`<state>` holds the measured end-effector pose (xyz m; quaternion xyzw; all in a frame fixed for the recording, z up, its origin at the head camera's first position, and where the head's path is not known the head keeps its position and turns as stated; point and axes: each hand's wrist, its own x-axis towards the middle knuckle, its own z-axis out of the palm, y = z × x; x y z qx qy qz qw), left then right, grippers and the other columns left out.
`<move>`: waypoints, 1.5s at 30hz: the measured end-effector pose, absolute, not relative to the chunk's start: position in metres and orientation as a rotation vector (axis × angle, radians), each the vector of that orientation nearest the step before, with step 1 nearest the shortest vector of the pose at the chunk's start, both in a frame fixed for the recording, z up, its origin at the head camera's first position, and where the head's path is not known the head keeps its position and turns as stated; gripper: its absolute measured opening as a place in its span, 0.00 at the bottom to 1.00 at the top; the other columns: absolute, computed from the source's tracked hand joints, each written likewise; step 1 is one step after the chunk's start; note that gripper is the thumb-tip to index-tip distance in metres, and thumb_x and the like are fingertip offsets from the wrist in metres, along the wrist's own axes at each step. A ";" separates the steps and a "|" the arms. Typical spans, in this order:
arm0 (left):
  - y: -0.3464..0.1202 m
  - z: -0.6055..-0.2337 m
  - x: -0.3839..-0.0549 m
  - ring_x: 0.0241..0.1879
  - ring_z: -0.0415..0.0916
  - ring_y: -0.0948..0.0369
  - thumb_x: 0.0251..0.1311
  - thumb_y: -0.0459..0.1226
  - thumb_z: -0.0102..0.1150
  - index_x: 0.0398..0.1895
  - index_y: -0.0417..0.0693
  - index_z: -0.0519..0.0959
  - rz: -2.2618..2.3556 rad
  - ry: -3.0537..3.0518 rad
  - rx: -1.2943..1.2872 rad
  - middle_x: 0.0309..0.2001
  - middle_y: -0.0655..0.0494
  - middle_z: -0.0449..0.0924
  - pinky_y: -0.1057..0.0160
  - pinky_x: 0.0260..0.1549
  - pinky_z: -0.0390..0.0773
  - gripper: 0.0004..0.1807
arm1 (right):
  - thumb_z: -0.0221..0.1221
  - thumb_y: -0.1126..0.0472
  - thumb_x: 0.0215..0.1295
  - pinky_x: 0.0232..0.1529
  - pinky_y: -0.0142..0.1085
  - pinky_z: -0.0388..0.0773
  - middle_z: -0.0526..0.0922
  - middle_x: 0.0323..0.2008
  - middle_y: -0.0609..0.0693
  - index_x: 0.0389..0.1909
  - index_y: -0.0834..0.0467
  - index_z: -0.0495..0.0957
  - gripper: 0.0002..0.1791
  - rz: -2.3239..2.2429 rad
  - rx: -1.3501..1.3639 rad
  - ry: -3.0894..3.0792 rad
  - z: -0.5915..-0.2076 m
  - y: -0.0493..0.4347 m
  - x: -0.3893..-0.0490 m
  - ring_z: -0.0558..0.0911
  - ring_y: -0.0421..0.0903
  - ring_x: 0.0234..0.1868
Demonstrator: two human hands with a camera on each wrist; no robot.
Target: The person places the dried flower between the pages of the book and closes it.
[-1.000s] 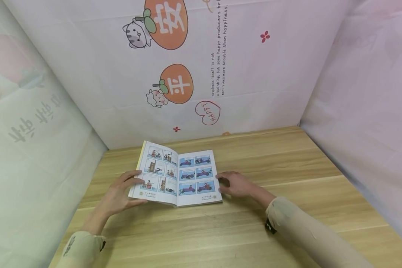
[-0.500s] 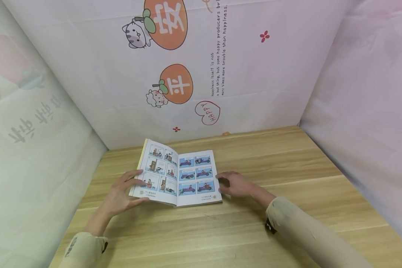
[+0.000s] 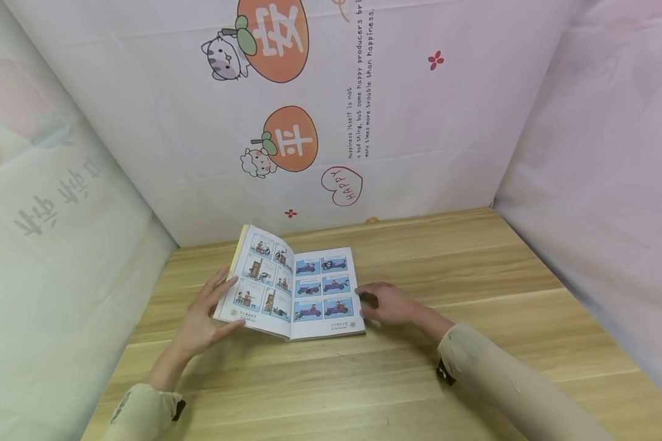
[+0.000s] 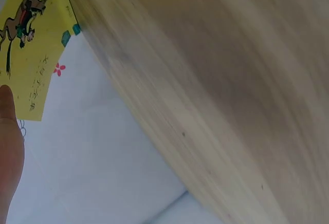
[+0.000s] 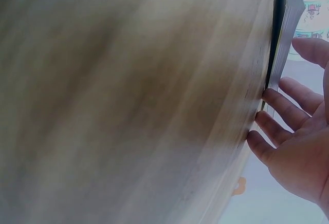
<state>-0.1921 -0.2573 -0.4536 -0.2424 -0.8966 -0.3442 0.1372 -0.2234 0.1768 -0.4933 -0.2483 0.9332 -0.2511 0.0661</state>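
Note:
An open comic book (image 3: 324,294) lies on the wooden table, six-panel strips printed on both pages. Its left half is raised and tilted. My left hand (image 3: 201,318) holds that half by the lower left side, thumb at the bottom edge and the other fingers at the outer edge and behind. The left wrist view catches the yellow cover (image 4: 36,75) with a horse drawing and one finger (image 4: 7,106) against it. My right hand (image 3: 387,303) rests at the right edge, fingers loosely bent. In the right wrist view its fingertips meet the table beside the page block (image 5: 284,49).
The wooden table (image 3: 364,380) reaches back to a white cloth wall (image 3: 419,135) printed with orange fruit, cartoon animals and lettering. More cloth walls stand at the left (image 3: 72,257) and right (image 3: 601,184). The book's top edge is near the back wall.
The book's left half has risen and tilted further toward the right. My left hand has shifted slightly right, its fingers slipping further behind the cover. The right hand has stayed in place.

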 end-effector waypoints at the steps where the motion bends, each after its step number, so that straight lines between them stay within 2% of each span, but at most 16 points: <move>1: -0.257 -0.453 -0.192 0.77 0.51 0.40 0.41 0.39 0.81 0.77 0.56 0.61 -1.073 -2.599 -0.697 0.81 0.51 0.47 0.68 0.71 0.60 0.56 | 0.60 0.51 0.66 0.72 0.53 0.67 0.76 0.66 0.58 0.67 0.60 0.72 0.31 -0.758 -0.749 2.816 -0.493 0.177 -0.223 0.73 0.58 0.69; 3: -0.256 -0.453 -0.193 0.77 0.49 0.39 0.43 0.36 0.80 0.80 0.61 0.51 -1.247 -2.597 -0.684 0.82 0.51 0.44 0.78 0.67 0.59 0.61 | 0.60 0.51 0.66 0.72 0.53 0.67 0.76 0.66 0.58 0.67 0.60 0.72 0.30 -0.758 -0.750 2.818 -0.494 0.177 -0.223 0.73 0.58 0.69; 5: -0.254 -0.452 -0.193 0.76 0.51 0.40 0.44 0.33 0.79 0.81 0.66 0.45 -1.411 -2.581 -0.666 0.82 0.50 0.43 0.82 0.63 0.62 0.65 | 0.61 0.51 0.66 0.72 0.53 0.67 0.76 0.66 0.57 0.66 0.59 0.72 0.30 -0.758 -0.753 2.819 -0.494 0.177 -0.223 0.73 0.57 0.69; 9: -0.253 -0.448 -0.192 0.72 0.59 0.39 0.45 0.31 0.78 0.80 0.70 0.40 -1.553 -2.569 -0.624 0.82 0.49 0.43 0.81 0.56 0.70 0.68 | 0.61 0.51 0.66 0.72 0.52 0.68 0.77 0.66 0.57 0.66 0.59 0.73 0.30 -0.753 -0.762 2.823 -0.495 0.177 -0.224 0.73 0.57 0.69; 13: -0.252 -0.445 -0.192 0.73 0.57 0.38 0.46 0.31 0.77 0.80 0.70 0.36 -1.580 -2.589 -0.606 0.82 0.48 0.39 0.80 0.55 0.72 0.69 | 0.61 0.52 0.65 0.72 0.52 0.68 0.77 0.66 0.57 0.66 0.60 0.73 0.30 -0.769 -0.769 2.821 -0.494 0.177 -0.223 0.74 0.57 0.68; 17: -0.251 -0.443 -0.194 0.74 0.55 0.37 0.47 0.30 0.76 0.80 0.69 0.34 -1.612 -2.622 -0.575 0.81 0.45 0.41 0.79 0.53 0.74 0.69 | 0.61 0.52 0.65 0.72 0.53 0.67 0.76 0.66 0.58 0.66 0.61 0.72 0.30 -0.776 -0.772 2.821 -0.492 0.177 -0.223 0.73 0.58 0.69; 21: -0.251 -0.441 -0.194 0.74 0.57 0.38 0.49 0.32 0.76 0.81 0.65 0.35 -1.619 -2.676 -0.523 0.80 0.42 0.44 0.78 0.52 0.76 0.68 | 0.60 0.52 0.65 0.72 0.54 0.67 0.76 0.66 0.58 0.66 0.61 0.72 0.31 -0.764 -0.760 2.824 -0.491 0.177 -0.223 0.73 0.58 0.69; 24: -0.251 -0.442 -0.193 0.69 0.66 0.39 0.51 0.33 0.75 0.82 0.61 0.37 -1.636 -2.699 -0.512 0.80 0.40 0.46 0.74 0.49 0.80 0.65 | 0.60 0.52 0.65 0.72 0.54 0.67 0.76 0.66 0.59 0.66 0.61 0.72 0.31 -0.759 -0.757 2.820 -0.491 0.177 -0.224 0.73 0.59 0.69; 28: -0.250 -0.442 -0.193 0.59 0.78 0.58 0.52 0.31 0.73 0.82 0.56 0.39 -1.721 -2.684 -0.501 0.79 0.39 0.48 0.70 0.48 0.82 0.62 | 0.60 0.51 0.66 0.73 0.52 0.67 0.76 0.67 0.58 0.67 0.60 0.72 0.31 -0.753 -0.752 2.802 -0.489 0.177 -0.224 0.73 0.58 0.69; 30: -0.250 -0.443 -0.193 0.55 0.78 0.69 0.53 0.30 0.72 0.82 0.53 0.39 -1.771 -2.666 -0.498 0.78 0.38 0.50 0.71 0.48 0.82 0.61 | 0.61 0.51 0.66 0.73 0.52 0.67 0.76 0.67 0.57 0.67 0.60 0.72 0.31 -0.746 -0.745 2.796 -0.489 0.177 -0.225 0.72 0.57 0.69; 32: -0.249 -0.443 -0.194 0.51 0.78 0.75 0.52 0.29 0.71 0.82 0.51 0.41 -1.817 -2.643 -0.492 0.76 0.35 0.54 0.71 0.48 0.82 0.60 | 0.61 0.51 0.66 0.72 0.53 0.67 0.76 0.67 0.57 0.67 0.60 0.72 0.31 -0.750 -0.738 2.789 -0.488 0.178 -0.226 0.73 0.57 0.69; 38: -0.248 -0.446 -0.195 0.44 0.81 0.70 0.52 0.27 0.70 0.80 0.46 0.46 -1.840 -2.624 -0.485 0.65 0.30 0.66 0.69 0.44 0.84 0.56 | 0.61 0.50 0.65 0.72 0.53 0.67 0.76 0.66 0.57 0.66 0.59 0.72 0.31 -0.743 -0.747 2.788 -0.487 0.179 -0.227 0.73 0.58 0.69; 45: -0.245 -0.450 -0.196 0.43 0.83 0.65 0.53 0.23 0.66 0.82 0.52 0.39 -1.932 -2.573 -0.624 0.65 0.26 0.65 0.63 0.41 0.87 0.59 | 0.61 0.51 0.65 0.72 0.53 0.67 0.76 0.66 0.57 0.66 0.59 0.73 0.30 -0.742 -0.749 2.776 -0.485 0.178 -0.225 0.73 0.58 0.69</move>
